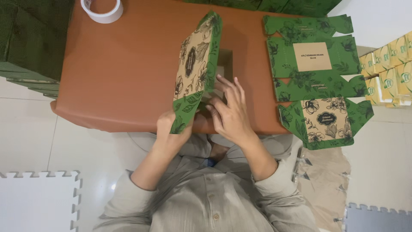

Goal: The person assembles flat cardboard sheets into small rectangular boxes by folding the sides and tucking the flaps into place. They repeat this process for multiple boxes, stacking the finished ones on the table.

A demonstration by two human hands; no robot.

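A: What's at the far left?

B: A stack of green boxes (pixel 30 38) beside the brown table (pixel 116 81), and a tape roll (pixel 101 9) on the table's far edge, well apart from both hands.

A: And the box being worked?

B: The half-folded green box (pixel 196 68) stands at the table's middle, its lid raised on edge. Its long axis runs from the near edge away from the person, leaning slightly right.

A: The hands?

B: The left hand (pixel 169 129) is clamped on the lid's near corner, at the table's front edge. The right hand (pixel 229 111) lies just right of the lid, fingers spread and loose, pressing into the box's inside. It grips nothing that I can tell. The hands are close but not touching, with the lid between them.

A: Further right?

B: A flat unfolded box blank (pixel 317 81) on the table's right end, then yellow packets (pixel 388 73) beyond it.
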